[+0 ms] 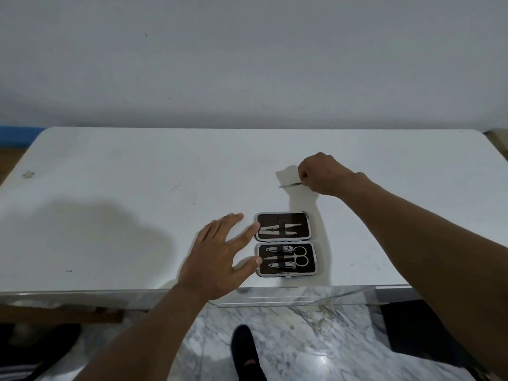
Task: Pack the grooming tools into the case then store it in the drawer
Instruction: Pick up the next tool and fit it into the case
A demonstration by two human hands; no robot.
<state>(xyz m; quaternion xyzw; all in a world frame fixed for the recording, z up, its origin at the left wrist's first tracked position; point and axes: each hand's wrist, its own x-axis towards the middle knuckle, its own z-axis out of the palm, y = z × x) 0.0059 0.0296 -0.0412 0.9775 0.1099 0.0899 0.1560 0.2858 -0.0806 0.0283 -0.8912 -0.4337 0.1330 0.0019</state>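
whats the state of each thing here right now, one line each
case: open, lying flat on the table, both halves facing up
tools in the case: tucked under the straps, in both halves
thin metal tool: outside the case, one end pinched by the right hand
right hand: pinching the thin metal tool
left hand: open, fingers spread, tips at the case's left edge
clear drawer: seems pulled out below the table edge, hard to tell

Person, seen from the head camera. Left hand and right hand are bare. Left forearm and right forearm are bare to the edge of view. One foot wears a black shoe with a rounded toe and a small pale mark on the upper. Other clothing cannot be told.
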